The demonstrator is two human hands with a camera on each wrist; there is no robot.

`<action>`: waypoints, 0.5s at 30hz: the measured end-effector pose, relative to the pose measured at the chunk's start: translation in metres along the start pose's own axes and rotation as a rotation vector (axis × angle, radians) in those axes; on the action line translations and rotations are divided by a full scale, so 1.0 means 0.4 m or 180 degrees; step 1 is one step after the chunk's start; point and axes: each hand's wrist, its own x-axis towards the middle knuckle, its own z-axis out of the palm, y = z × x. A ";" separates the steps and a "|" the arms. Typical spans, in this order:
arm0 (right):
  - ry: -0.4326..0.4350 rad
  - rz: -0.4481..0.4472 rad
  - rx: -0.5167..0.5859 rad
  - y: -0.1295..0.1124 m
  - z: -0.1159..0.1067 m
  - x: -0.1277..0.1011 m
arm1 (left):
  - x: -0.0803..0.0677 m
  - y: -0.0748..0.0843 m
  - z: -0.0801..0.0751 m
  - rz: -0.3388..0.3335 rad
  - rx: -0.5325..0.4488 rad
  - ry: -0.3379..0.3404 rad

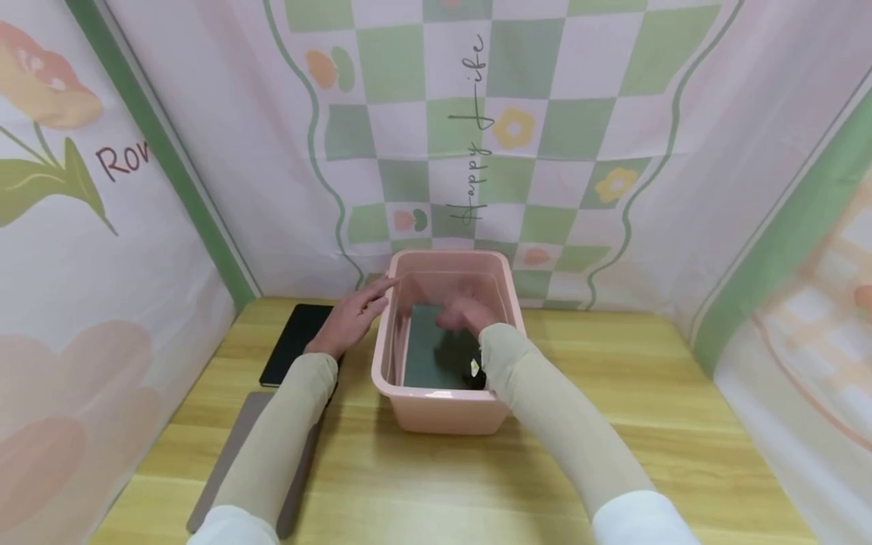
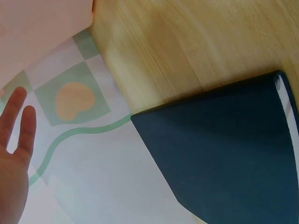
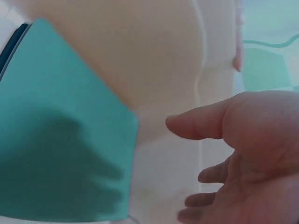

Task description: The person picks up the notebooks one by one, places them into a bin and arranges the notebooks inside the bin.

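The green book (image 1: 436,350) lies flat on the bottom of the pink tub (image 1: 436,412), just under the right hand (image 1: 466,312), whose loosely spread fingers hold nothing, so the open left hand (image 1: 350,318) at the rim should probably steady the tub.

A tub (image 1: 446,412) stands at the centre of the desk (image 1: 613,356), a flat book (image 1: 425,352) lying inside it. Left of the tub lies a notebook (image 1: 293,344), and below that, toward the lower left, a flat pad (image 1: 235,446). Printed cloth (image 1: 545,113) hangs behind.
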 end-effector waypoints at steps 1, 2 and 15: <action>-0.0030 0.0044 0.0061 -0.018 -0.021 -0.030 | -0.001 0.000 0.001 -0.0013 0.0019 -0.0005; 0.0019 0.0037 0.0013 -0.030 -0.030 -0.047 | -0.002 0.001 0.002 -0.0016 0.0042 -0.0006; 0.0143 0.0066 0.0006 -0.121 -0.123 -0.186 | -0.006 0.040 -0.019 0.0185 0.0838 -0.0175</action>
